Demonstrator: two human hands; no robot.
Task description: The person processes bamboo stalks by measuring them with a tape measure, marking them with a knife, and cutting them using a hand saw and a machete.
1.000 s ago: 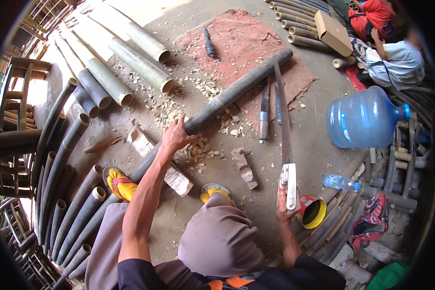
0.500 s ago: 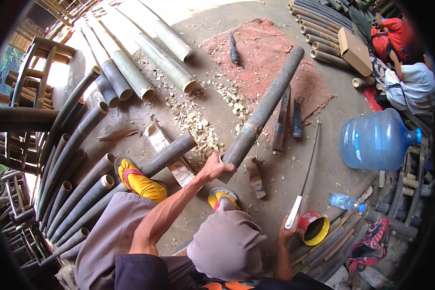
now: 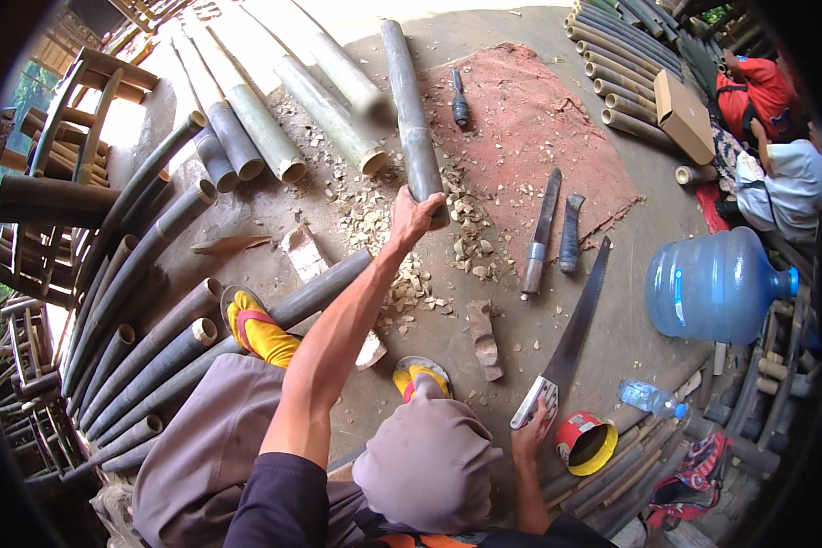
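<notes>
- At the upper left of the frame we see a bamboo rack point(image 3: 93, 119), and below it, at the lower left, many dark bamboo poles point(image 3: 160, 352).
- Next we find the left foot point(image 3: 263, 336), in a yellow sock and a sandal, beside a dark bamboo pole point(image 3: 331, 285); we cannot tell how firmly it presses there.
- At the upper left of centre, pale bamboo poles point(image 3: 331, 132) lie on the floor.
- Near the centre we see the left hand point(image 3: 416, 212), with its fingers clamped around the lower end of a dark bamboo length point(image 3: 406, 100), which reaches toward the top edge.
- Near this hand we notice pale wood chips point(image 3: 416, 269), scattered on the floor.
- Right of centre we see a notched wood block point(image 3: 482, 342) and, higher, a red cloth point(image 3: 566, 119).
- At the lower right of centre, the right hand point(image 3: 534, 425) is closed around the white handle of a handsaw point(image 3: 575, 329); its blade points to the upper right.
- Just beside this hand we see a red and yellow can point(image 3: 575, 438).
- Farther right we see a plastic bottle point(image 3: 647, 397) and, above it, a big blue water jug point(image 3: 712, 283).
- At the upper right we see a cardboard box point(image 3: 685, 119), near two people.
</notes>
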